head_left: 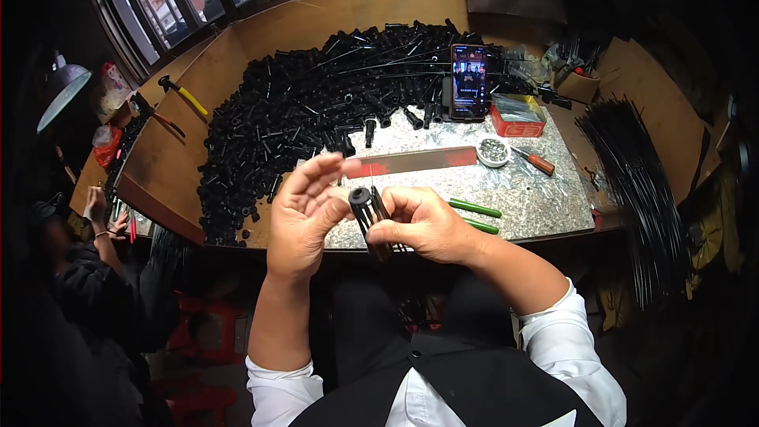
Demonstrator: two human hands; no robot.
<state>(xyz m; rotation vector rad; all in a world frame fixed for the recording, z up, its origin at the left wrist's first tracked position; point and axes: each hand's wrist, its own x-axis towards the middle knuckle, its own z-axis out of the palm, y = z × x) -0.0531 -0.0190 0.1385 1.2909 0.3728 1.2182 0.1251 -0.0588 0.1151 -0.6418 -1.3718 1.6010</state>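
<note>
My right hand (423,225) grips a black slotted piece with a round hub (362,196) on top and thin ribs running down from it. Its thumb lies across the ribs and its fingers curl behind them. On the other side, my left hand (304,217) is raised with its fingers apart. The left thumb tip is beside the hub; whether it touches cannot be made out. A thin upright line shows above the hub, too fine to name. Just beyond my right hand lie two green tool handles (476,207). A long red-and-brown flat bar (427,162) lies behind both hands.
Black plastic tubular parts (292,103) form a big heap at left and back. A phone (469,83) stands beside a red box (518,117), a white bowl of small metal pieces (493,152) and a screwdriver (534,161). Black rods (640,190) hang at right. Someone's hand (96,205) shows far left.
</note>
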